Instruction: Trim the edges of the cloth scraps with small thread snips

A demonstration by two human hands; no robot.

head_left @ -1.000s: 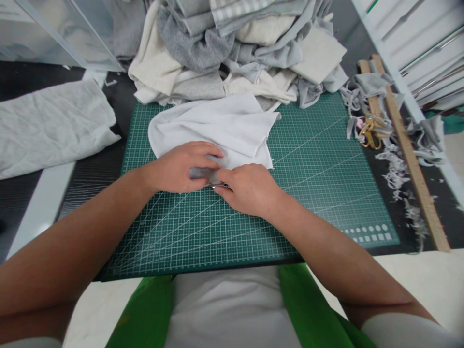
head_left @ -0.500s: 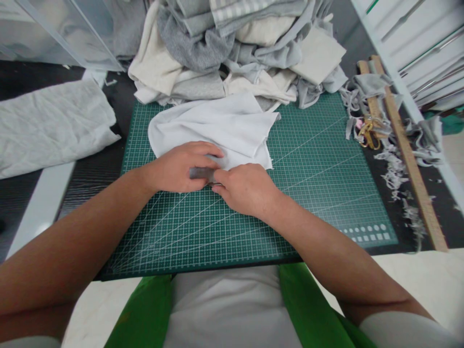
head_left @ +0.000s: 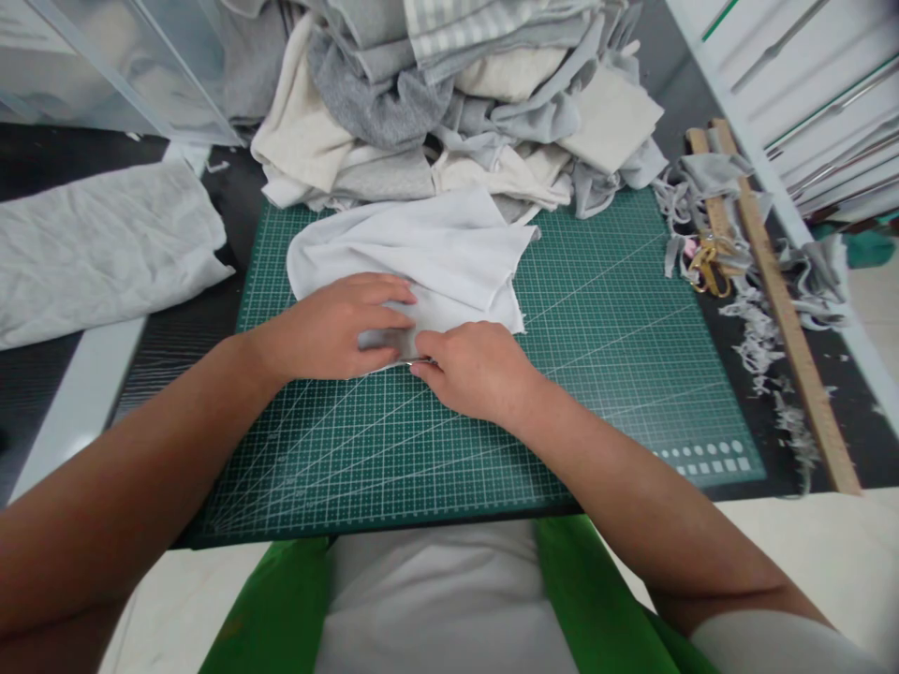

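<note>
A white piece of cloth [head_left: 421, 234] lies folded and slightly rumpled on a green cutting mat [head_left: 435, 449]. My left hand [head_left: 341, 328] rests on its near left part, palm down with the fingers apart. Close by, at the near edge of the cloth, my right hand [head_left: 481, 370] is closed around a small metal tool [head_left: 420, 361]. Only a thin shiny end of that tool shows between thumb and fingers, pointing left toward my left hand; the rest is hidden in my grip.
A heap of grey and cream cloth [head_left: 393, 103] covers the far side. Grey cloth [head_left: 105, 248] lies at left, near a clear plastic bin [head_left: 140, 65]. To the right are gold-handled scissors [head_left: 711, 267], a wooden ruler [head_left: 793, 328] and fabric scraps [head_left: 755, 337].
My left hand has shifted slightly left and its fingers lie flatter on the cloth. My right hand has barely moved; a bit more of the metal tool shows. The view has tilted slightly.
</note>
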